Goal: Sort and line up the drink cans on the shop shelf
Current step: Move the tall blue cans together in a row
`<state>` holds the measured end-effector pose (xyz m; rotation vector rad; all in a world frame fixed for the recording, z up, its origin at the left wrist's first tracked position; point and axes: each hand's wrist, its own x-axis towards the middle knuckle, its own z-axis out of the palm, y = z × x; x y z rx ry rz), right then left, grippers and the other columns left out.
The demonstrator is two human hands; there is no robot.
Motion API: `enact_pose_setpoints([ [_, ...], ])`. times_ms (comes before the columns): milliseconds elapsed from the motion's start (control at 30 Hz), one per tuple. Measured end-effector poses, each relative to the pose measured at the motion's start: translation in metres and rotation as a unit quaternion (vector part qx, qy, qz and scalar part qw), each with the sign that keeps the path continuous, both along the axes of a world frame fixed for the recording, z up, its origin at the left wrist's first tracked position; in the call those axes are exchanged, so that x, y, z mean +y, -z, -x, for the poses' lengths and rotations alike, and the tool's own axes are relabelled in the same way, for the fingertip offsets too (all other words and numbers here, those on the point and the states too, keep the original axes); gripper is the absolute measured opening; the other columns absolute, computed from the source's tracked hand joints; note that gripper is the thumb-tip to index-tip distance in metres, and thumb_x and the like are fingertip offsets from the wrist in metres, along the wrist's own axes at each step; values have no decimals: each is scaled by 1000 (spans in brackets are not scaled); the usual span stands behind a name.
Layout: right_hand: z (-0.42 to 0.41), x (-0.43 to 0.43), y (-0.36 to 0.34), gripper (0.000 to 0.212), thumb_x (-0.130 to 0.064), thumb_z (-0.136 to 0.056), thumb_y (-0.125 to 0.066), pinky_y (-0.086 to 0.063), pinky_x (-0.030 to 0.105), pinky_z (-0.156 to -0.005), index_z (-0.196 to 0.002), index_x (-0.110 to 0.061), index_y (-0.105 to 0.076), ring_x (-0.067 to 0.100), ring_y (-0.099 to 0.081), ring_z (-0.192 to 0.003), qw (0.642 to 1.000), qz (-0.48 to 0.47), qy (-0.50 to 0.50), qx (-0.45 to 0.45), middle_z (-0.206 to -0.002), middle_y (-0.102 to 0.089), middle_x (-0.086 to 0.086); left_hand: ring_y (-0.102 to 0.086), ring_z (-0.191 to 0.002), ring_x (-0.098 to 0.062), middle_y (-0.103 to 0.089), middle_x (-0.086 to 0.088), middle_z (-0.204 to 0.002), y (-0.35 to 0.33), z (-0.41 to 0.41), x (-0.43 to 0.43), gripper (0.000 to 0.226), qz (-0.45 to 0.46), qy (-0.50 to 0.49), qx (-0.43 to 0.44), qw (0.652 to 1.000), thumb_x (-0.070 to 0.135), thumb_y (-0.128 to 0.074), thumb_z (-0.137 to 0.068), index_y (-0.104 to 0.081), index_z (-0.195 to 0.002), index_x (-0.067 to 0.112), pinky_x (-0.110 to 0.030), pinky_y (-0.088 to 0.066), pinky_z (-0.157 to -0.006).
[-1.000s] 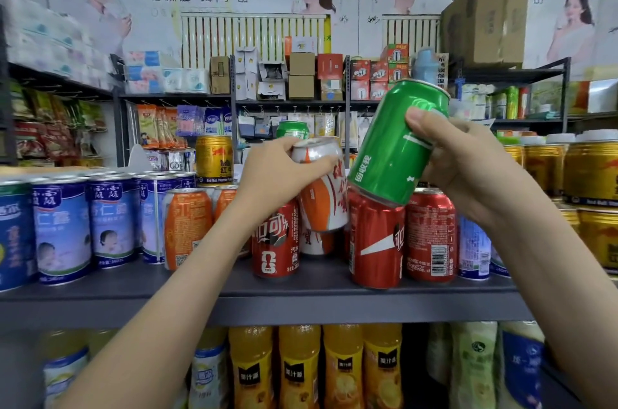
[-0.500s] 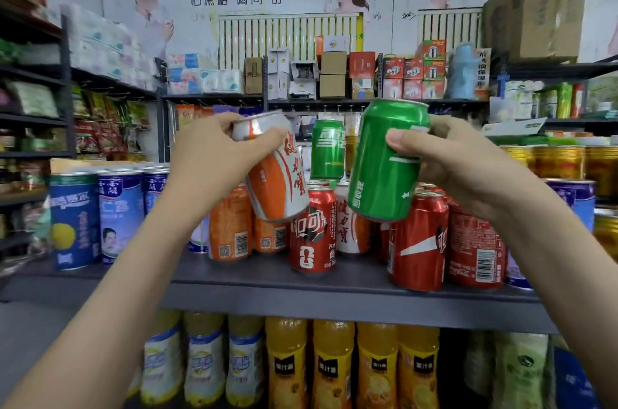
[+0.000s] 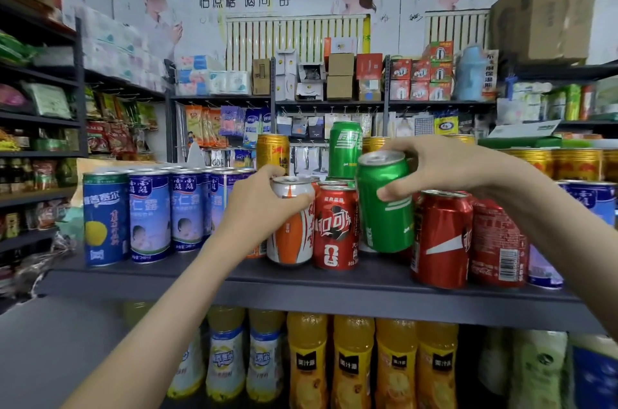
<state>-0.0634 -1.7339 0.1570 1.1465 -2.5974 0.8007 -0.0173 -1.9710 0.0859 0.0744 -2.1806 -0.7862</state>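
While the fingers [image 3: 276, 172] and thumb of the left hand [image 3: 264, 208] wrap the upper part of the orange-and-white can [image 3: 290, 238], that can stands upright at the front of the shelf [image 3: 234, 285], just left of a red cola can [image 3: 334, 228]; whether its base bears weight yet I cannot tell. The right hand [image 3: 444, 168] holds the green can [image 3: 384, 211] near its top, thumb on the side and fingers curled over the rim. The can is slightly tilted, in the gap between that cola can and the red cans [image 3: 441, 241] to the right. Half a second ago both cans were held high and tilted above the row; now both have come down to shelf level, so placing looks nearly done. A second green can [image 3: 344, 149] stands behind, so the greens are probably yet to be grouped.
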Motion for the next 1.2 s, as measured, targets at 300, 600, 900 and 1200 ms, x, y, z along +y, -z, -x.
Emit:
enact_pose_setpoints([
  [300, 11, -10, 2, 48, -50, -68, -77, -50, 39, -85, -100, -16, -65, 21, -64, -90, 985, -161, 47, 46, -98, -68, 4, -59, -80, -13, -67, -1, -80, 13, 10, -3, 44, 84, -30, 9, 996, 56, -62, -79, -56, -110, 25, -32, -50, -71],
  [600, 18, -14, 5, 86, -75, -49, -68, -53, 43, -87, -106, -11, -65, 26, -66, -90, 966, -229, 107, 46, -99, -70, 8, -33, -127, -13, -58, 5, -122, 22, 21, -8, 52, 222, -122, 62, 965, 65, -44, -85, -56, -122, 31, -35, -7, -96],
  [900, 15, -18, 9, 77, -59, -79, -61, -30, 34, -106, -145, -28, -36, 19, -41, -130, 947, -256, 186, 43, -147, -40, -2, -39, -130, -26, -55, -8, -130, 46, 33, -13, 63, 214, -114, 101, 965, 58, -32, -87, -52, -125, 12, -45, -20, -103],
  [1200, -8, -17, 25, 69, -48, -84, -63, -31, 33, -108, -144, -24, -38, 19, -39, -134, 962, -139, 192, 133, -147, -41, 0, -31, -137, -30, -42, -14, -143, 33, 26, 48, 49, 200, -44, 170, 964, 36, -58, -85, -53, -127, 11, -51, -15, -110],
])
